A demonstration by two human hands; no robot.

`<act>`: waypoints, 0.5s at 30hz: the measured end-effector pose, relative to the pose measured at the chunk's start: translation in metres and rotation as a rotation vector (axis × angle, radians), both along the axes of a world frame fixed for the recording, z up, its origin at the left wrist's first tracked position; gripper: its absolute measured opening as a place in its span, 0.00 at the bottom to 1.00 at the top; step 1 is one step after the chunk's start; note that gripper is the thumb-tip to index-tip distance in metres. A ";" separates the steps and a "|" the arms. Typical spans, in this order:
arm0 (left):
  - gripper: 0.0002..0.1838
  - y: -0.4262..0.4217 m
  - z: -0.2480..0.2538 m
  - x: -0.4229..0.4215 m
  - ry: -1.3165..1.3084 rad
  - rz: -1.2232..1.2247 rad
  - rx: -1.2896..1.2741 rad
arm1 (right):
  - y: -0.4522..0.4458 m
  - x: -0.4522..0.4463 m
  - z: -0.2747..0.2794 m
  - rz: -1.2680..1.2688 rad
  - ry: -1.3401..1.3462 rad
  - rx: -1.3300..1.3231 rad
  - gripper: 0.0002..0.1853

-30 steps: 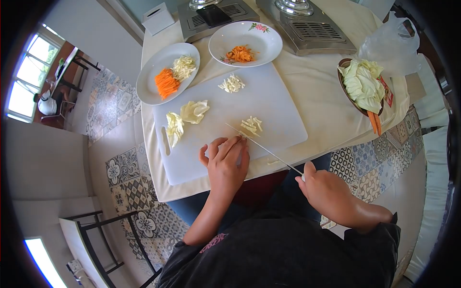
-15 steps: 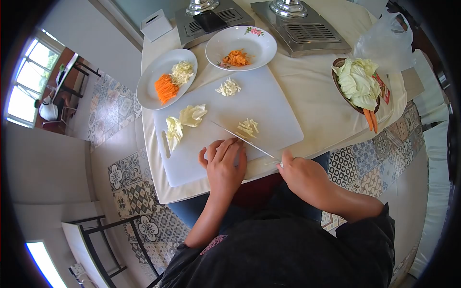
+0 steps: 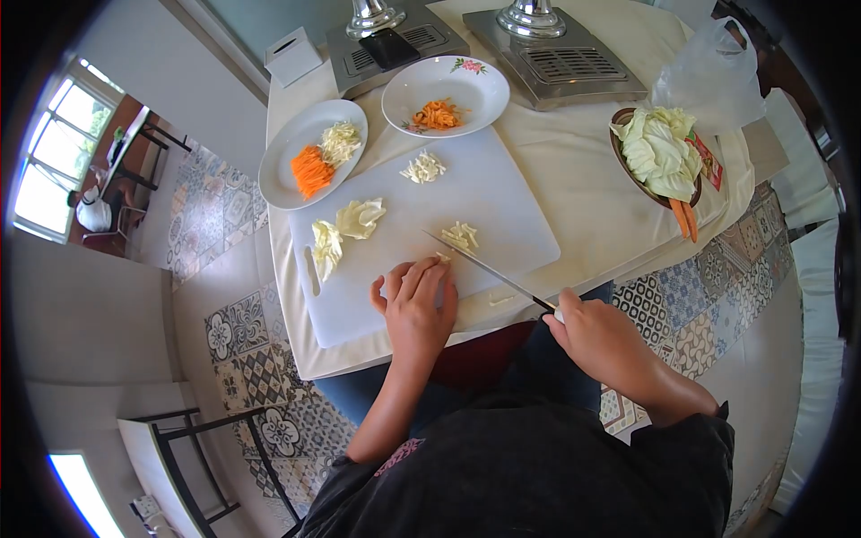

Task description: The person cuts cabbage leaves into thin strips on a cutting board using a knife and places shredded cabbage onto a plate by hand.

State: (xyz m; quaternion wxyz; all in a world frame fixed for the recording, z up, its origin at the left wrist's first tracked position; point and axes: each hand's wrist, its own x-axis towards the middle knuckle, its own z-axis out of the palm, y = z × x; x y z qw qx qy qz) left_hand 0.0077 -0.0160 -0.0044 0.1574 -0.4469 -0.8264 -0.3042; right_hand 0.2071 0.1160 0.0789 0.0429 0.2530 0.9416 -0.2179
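My right hand [image 3: 603, 343] is closed around the handle of a knife [image 3: 493, 271]. Its blade slants up and left over the white cutting board [image 3: 511, 193], its tip close to a small heap of cut cabbage strips [image 3: 460, 237]. Left of the blade, my left hand [image 3: 415, 305] has its fingers bent down on the board, holding a cabbage piece [image 3: 443, 257] that shows only at the fingertips. Two cabbage leaf pieces [image 3: 360, 218] lie beyond that hand. Farther back is another pile of shredded cabbage [image 3: 422, 167].
An oval plate [image 3: 278, 184] holds shredded carrot and cabbage. Behind the board, a floral bowl [image 3: 489, 94] contains carrot shreds. To the right, a brown bowl [image 3: 619, 148] bears cabbage and carrots, beside a plastic bag [image 3: 717, 81]. Metal stands [image 3: 578, 67] and a phone [image 3: 390, 48] are at the back.
My right hand has drawn the knife back toward the lower right, and its tip now sits nearer the cut strips. My left hand stays almost in place. The view has shifted slightly.
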 end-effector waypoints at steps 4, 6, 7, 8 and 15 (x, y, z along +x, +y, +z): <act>0.09 -0.002 -0.002 0.000 -0.012 0.011 0.021 | -0.002 0.000 0.001 0.003 0.013 -0.001 0.16; 0.08 -0.002 -0.001 0.000 -0.002 0.013 0.029 | -0.004 -0.001 0.000 0.006 0.025 -0.005 0.16; 0.08 -0.002 -0.001 0.001 0.002 0.014 0.033 | -0.004 -0.002 0.001 0.007 0.031 -0.008 0.16; 0.08 -0.002 -0.001 0.001 0.000 0.015 0.037 | -0.005 -0.003 0.001 0.007 0.037 -0.012 0.16; 0.12 -0.002 0.000 0.000 0.000 -0.024 -0.047 | -0.001 -0.003 0.000 -0.014 0.044 -0.001 0.16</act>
